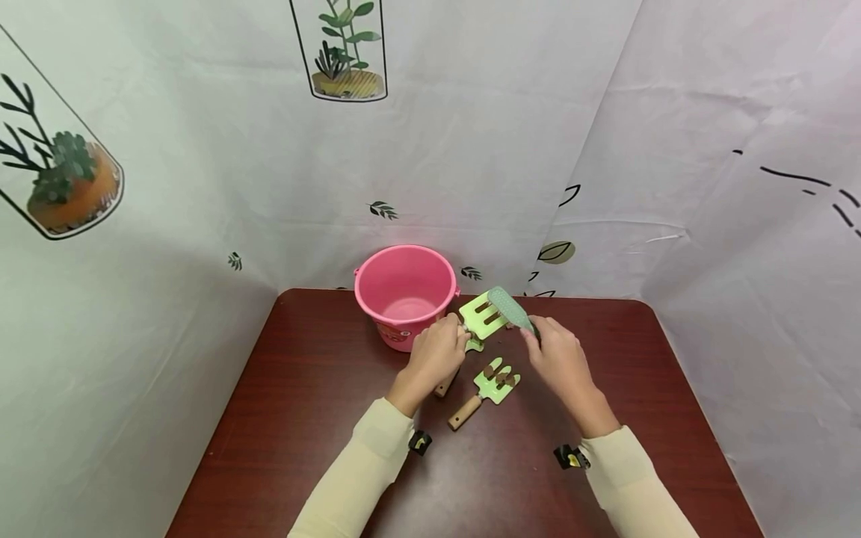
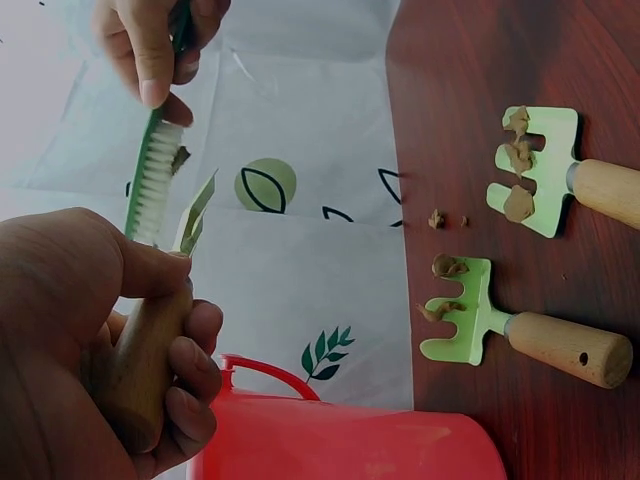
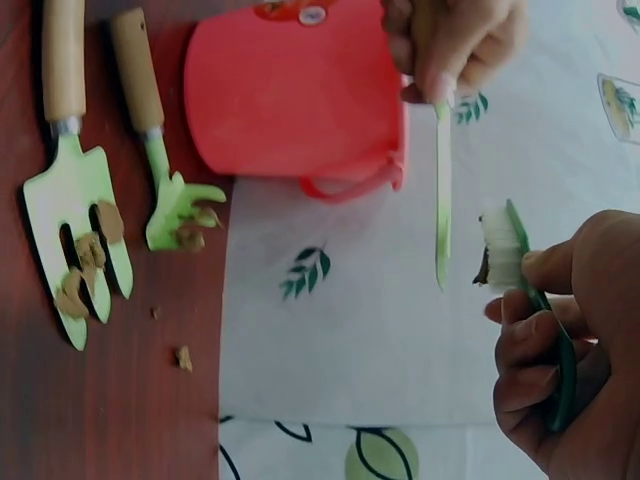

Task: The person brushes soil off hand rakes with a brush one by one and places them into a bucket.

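Two tools held aloft beside the pink bucket (image 1: 403, 273): your left hand (image 1: 436, 347) grips the green garden fork (image 1: 473, 317) by its wooden handle (image 2: 145, 365), just right of the bucket; your right hand (image 1: 560, 359) curls round the green-backed brush (image 1: 510, 308), farther right. That fork should handle light and stiff, handle the surest hold. Its long axis runs rightward, tines (image 1: 495, 329) pointing away from bucket and you.

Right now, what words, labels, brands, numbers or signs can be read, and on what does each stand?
Readable text: none.
Pink bucket: its printed label is too small and blurred to read.
Left wrist camera, right wrist camera: yellow marks, too small to tell whether lettering.
Held garden fork and green bristle brush: no lettering shows.
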`<action>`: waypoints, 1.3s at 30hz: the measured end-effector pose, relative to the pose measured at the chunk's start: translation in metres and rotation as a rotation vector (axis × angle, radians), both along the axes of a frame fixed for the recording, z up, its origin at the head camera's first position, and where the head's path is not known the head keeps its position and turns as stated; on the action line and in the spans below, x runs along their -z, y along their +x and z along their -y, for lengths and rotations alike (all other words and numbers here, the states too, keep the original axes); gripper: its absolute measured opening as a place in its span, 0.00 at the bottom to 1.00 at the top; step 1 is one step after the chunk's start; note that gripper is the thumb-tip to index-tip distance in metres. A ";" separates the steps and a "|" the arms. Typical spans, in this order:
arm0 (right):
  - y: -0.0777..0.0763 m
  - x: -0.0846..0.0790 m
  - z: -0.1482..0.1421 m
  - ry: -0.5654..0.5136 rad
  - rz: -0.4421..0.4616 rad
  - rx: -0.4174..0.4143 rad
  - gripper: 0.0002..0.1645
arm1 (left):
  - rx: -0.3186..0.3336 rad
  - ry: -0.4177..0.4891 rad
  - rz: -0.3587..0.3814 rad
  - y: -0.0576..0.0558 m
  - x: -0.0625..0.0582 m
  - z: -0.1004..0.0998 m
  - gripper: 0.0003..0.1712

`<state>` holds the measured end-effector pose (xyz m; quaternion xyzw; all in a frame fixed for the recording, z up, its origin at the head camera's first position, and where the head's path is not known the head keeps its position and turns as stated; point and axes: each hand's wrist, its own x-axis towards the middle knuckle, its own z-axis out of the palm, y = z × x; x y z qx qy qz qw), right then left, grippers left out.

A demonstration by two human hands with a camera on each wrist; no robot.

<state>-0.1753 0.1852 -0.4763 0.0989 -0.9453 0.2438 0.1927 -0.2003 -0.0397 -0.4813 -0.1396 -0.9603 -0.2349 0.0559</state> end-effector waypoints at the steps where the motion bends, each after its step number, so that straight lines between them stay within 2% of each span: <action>1: 0.001 0.001 0.003 0.002 0.011 -0.013 0.18 | 0.000 0.000 0.000 0.000 0.000 0.000 0.15; 5: 0.006 0.005 0.011 0.018 0.046 -0.058 0.17 | 0.002 -0.005 0.009 -0.001 0.001 0.000 0.15; 8: 0.007 0.007 0.013 0.036 0.031 -0.055 0.17 | 0.003 -0.006 0.011 -0.001 0.002 0.000 0.14; 14: 0.002 0.009 0.005 0.059 -0.014 0.004 0.15 | 0.009 -0.017 0.001 0.000 0.002 0.001 0.14; 20: -0.003 0.011 -0.006 0.063 0.005 0.063 0.16 | 0.013 -0.021 -0.011 0.001 0.001 0.002 0.13; 24: -0.006 0.018 -0.017 0.058 0.024 0.099 0.17 | 0.023 -0.014 -0.007 0.002 0.000 0.004 0.14; 31: -0.007 0.034 -0.036 0.041 0.072 0.109 0.18 | 0.018 0.060 -0.016 0.003 -0.005 0.013 0.13; 39: -0.011 0.043 -0.045 -0.017 0.096 0.083 0.19 | 0.002 0.154 -0.069 -0.004 -0.010 0.029 0.07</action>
